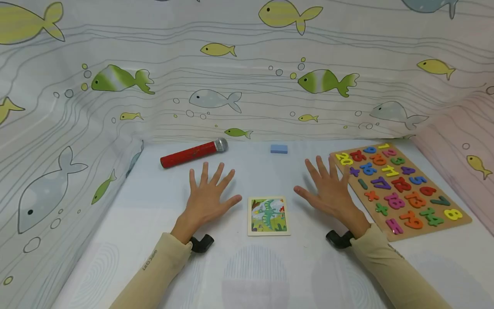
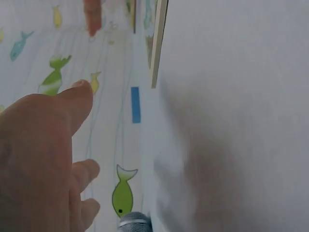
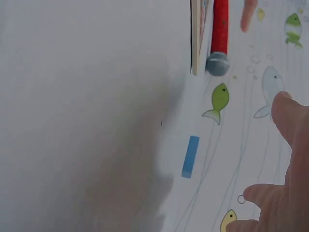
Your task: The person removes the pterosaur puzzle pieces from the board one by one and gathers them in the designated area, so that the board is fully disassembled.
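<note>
Both hands are spread with straight fingers and hold nothing. My left hand (image 1: 207,199) hovers over the white table, left of a small square picture puzzle (image 1: 269,216) showing a green flying dinosaur in a pale frame. To the puzzle's right is my right hand (image 1: 329,191), its outer fingertips overlapping the edge of the number board (image 1: 366,196) in the head view. Beyond the left fingertips lies a red microphone (image 1: 189,155) with a silver head. A small blue block (image 1: 279,149) sits at the back. In the left wrist view the puzzle's edge (image 2: 157,53) shows beyond the thumb.
The number board carries colourful digits and signs and fills the table's right side. A fish-patterned sheet (image 1: 247,73) rises behind and at both sides as walls. Each wrist wears a black camera mount (image 1: 202,243).
</note>
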Demonstrator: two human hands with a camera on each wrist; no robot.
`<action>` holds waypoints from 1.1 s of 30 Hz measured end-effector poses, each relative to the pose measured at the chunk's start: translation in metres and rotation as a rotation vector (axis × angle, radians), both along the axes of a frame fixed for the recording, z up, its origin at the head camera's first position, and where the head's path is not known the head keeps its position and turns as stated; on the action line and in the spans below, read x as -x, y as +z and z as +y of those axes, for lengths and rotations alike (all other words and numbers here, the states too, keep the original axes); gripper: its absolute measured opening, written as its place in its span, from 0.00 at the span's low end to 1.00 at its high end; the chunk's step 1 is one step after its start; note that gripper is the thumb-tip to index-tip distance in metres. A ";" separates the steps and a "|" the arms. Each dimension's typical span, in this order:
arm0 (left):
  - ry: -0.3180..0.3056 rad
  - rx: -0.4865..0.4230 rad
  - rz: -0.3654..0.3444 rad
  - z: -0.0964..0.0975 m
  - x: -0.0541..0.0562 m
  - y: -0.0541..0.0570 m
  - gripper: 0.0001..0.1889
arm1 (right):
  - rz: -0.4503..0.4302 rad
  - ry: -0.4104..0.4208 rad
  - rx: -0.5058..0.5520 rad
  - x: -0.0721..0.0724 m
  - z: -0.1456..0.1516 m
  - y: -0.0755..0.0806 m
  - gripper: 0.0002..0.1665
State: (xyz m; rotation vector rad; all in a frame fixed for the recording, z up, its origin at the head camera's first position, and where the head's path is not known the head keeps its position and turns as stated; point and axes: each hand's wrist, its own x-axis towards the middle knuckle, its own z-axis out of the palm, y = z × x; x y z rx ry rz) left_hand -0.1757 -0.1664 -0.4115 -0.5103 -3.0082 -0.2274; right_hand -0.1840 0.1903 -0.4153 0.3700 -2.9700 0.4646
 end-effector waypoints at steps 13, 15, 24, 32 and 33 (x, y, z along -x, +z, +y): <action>-0.166 -0.038 -0.280 0.016 -0.004 -0.002 0.57 | -0.142 0.293 0.106 0.003 -0.028 0.001 0.48; -0.175 -0.042 -0.295 0.018 -0.005 -0.003 0.60 | -0.160 0.337 0.104 0.002 -0.032 0.000 0.47; -0.211 0.008 -0.316 0.024 -0.007 -0.012 0.60 | -0.225 0.492 0.077 -0.004 -0.044 -0.003 0.54; -0.246 -0.017 -0.279 0.021 -0.004 -0.022 0.58 | -0.241 0.505 0.051 0.000 -0.044 -0.011 0.58; -0.257 -0.024 -0.269 0.020 -0.004 -0.023 0.57 | -0.246 0.504 0.054 0.000 -0.044 -0.011 0.57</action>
